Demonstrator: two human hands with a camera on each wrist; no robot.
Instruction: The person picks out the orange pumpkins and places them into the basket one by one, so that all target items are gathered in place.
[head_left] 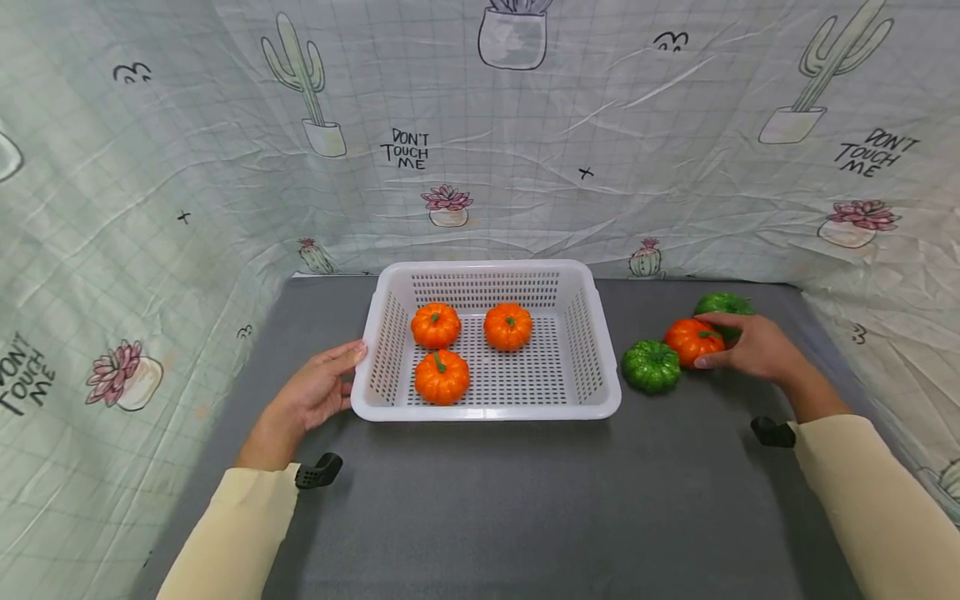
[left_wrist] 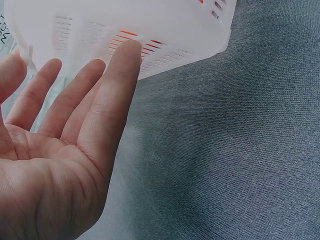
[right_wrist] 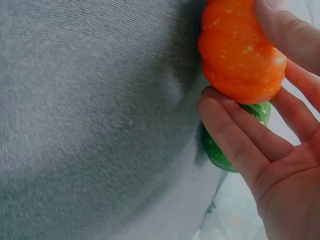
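Observation:
A white plastic basket (head_left: 486,412) with slotted walls stands on the grey table, three small orange pumpkins inside, one of them the front pumpkin (head_left: 442,377). My left hand (head_left: 321,385) is at the basket's left side, thumb on the rim and fingers below it; in the left wrist view the fingers (left_wrist: 112,100) reach up along the wall. On the right, my right hand (head_left: 753,346) grips a red-orange pumpkin (head_left: 686,342) between thumb and fingers. A green pumpkin (head_left: 651,367) sits just left of it, and another green pumpkin (head_left: 722,303) behind, partly hidden by the hand.
A pale curtain (head_left: 495,217) printed with cacti hangs behind the table and along both sides. The grey tabletop (head_left: 555,508) stretches in front of the basket. A black wrist strap piece (head_left: 318,472) shows at the left sleeve, another strap piece (head_left: 772,432) at the right.

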